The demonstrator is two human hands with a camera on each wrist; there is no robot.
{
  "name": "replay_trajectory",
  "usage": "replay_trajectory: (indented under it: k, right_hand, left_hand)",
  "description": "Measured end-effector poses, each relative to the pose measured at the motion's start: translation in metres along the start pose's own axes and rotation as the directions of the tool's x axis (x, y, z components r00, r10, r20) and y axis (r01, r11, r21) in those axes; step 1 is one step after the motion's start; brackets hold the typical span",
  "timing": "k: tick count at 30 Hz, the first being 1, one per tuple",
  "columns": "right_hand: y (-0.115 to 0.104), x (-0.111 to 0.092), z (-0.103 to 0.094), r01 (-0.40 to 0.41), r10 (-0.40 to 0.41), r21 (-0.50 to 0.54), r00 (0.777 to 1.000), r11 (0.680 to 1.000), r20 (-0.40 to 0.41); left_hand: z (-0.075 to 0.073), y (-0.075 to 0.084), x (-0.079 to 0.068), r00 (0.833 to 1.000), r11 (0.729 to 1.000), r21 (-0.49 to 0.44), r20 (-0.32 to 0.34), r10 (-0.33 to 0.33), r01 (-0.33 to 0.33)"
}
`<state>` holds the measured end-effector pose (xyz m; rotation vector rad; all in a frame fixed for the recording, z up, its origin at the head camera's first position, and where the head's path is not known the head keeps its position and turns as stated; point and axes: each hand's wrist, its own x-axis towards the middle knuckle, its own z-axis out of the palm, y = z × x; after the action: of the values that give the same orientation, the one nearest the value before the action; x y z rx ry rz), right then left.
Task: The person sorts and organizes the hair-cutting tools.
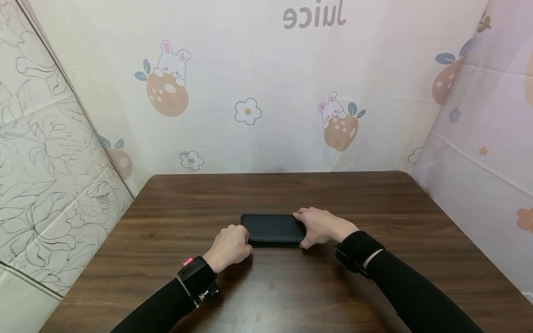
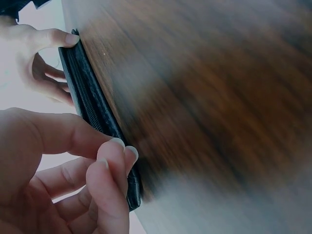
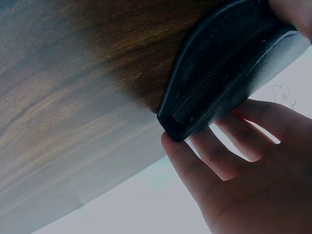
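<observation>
A black zip wallet (image 1: 272, 228) lies flat on the brown wooden table (image 1: 287, 286), its long side toward me. Along its near edge runs a dark zipper (image 3: 212, 75). My left hand (image 1: 231, 247) is at the wallet's left end, thumb and fingertips pinched together by the zipper's end in the left wrist view; whatever small part lies between the tips is hidden. At the right end, my right hand (image 1: 322, 226) grips the wallet, thumb on the near edge and fingers around the far corner and end.
Behind the table hangs a pale curtain (image 1: 270, 64) printed with rabbits, fruit and flowers. It continues along the right side. A white panel with line-drawn flowers (image 1: 50, 162) stands at the left. Both wrists wear black bands (image 1: 359, 249).
</observation>
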<state>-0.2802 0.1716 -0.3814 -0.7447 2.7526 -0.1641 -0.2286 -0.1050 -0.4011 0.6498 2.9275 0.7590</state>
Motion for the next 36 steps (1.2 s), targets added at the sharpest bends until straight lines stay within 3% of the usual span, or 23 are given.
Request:
replay_trajectory:
  k: [13, 24, 36]
  right_hand:
    - [-0.001, -0.001, 0.000, 0.005, -0.005, 0.006, 1.000, 1.000, 0.008]
    - [0.000, -0.002, -0.001, 0.001, -0.001, 0.010, 1.000, 1.000, 0.008]
    - [0.001, 0.000, 0.001, 0.008, -0.008, 0.003, 1.000, 1.000, -0.005]
  left_hand:
    - [-0.001, -0.006, -0.001, 1.000, 1.000, -0.005, 0.019, -0.021, 0.021]
    - [-0.003, -0.011, 0.000, 0.999, 1.000, -0.027, 0.034, 0.015, -0.014]
    - [-0.004, -0.014, 0.001, 1.000, 1.000, 0.010, 0.019, 0.024, -0.024]
